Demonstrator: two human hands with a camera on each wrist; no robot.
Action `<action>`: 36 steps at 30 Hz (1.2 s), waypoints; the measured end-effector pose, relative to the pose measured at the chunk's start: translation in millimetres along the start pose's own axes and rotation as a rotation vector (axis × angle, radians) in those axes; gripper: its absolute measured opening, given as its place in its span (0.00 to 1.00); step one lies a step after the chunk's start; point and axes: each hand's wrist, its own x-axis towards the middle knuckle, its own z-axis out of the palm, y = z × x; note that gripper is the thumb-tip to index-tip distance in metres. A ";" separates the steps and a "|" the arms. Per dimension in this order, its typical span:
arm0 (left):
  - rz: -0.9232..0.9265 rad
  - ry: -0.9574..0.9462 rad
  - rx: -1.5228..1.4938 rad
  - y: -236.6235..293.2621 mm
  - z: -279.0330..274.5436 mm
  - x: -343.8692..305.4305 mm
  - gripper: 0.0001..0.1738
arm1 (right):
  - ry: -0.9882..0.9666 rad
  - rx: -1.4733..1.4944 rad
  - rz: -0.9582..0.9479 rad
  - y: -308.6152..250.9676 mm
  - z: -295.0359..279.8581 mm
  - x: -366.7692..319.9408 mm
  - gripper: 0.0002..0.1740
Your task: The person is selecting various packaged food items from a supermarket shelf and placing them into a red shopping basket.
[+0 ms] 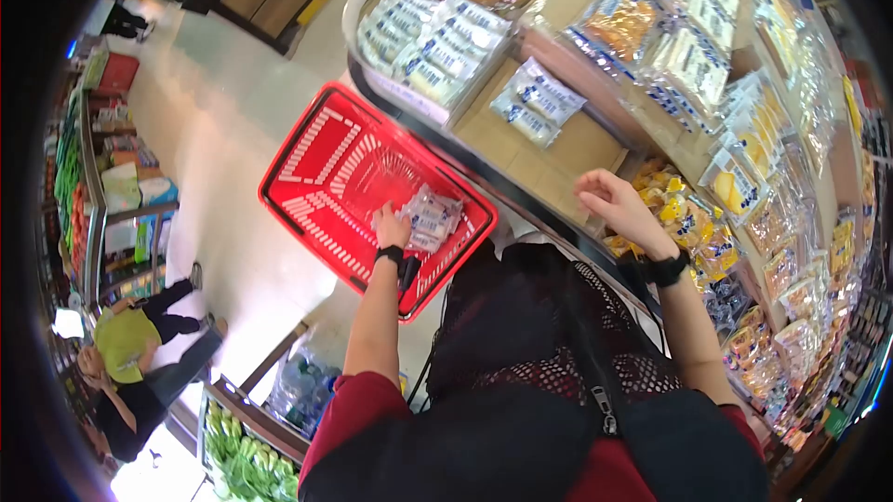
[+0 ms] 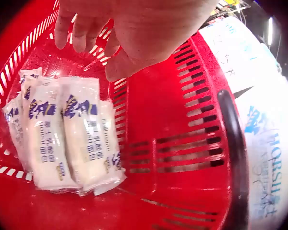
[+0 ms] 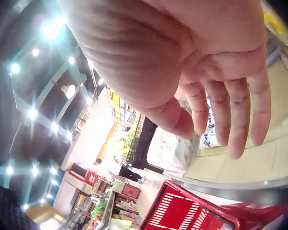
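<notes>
Packets of white bread in clear, blue-printed plastic (image 1: 432, 222) lie together at one end of a red plastic shopping basket (image 1: 296, 140). Just beside them, the left hand (image 1: 391, 227) reaches into the basket, its grip loose and apart, holding nothing. Alongside is a wood-coloured display table (image 1: 551, 170) bearing two similar packets (image 1: 538, 102). Near its edge hovers the right hand (image 1: 625, 214), grip apart, fingers slightly bent, close to yellow plastic-wrapped snacks (image 1: 679, 214).
</notes>
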 end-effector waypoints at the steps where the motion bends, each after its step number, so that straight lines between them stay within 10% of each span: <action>1: -0.026 0.007 -0.023 8.0 -8.0 1.9 0.30 | 0.063 -0.141 -0.061 3.4 -1.9 12.5 0.14; 6: -0.010 -0.019 -0.204 39.3 -33.4 6.0 0.23 | 0.299 -0.372 -0.120 23.9 -6.4 96.8 0.25; 8: 0.034 -0.014 -0.218 52.8 -42.3 -2.9 0.22 | 0.310 -0.367 0.157 31.4 -4.5 127.3 0.32; 17: 0.104 -0.111 -0.463 105.7 -90.2 -43.0 0.19 | 0.393 -0.151 0.305 53.1 18.1 165.3 0.20; 27: 0.168 -0.317 -0.785 168.7 -120.9 -59.1 0.16 | 0.252 0.092 -0.224 12.9 1.2 60.5 0.05; 36: 0.151 -0.897 -1.209 248.9 -165.4 -79.4 0.29 | -0.135 0.285 -0.019 -27.9 9.9 -33.7 0.08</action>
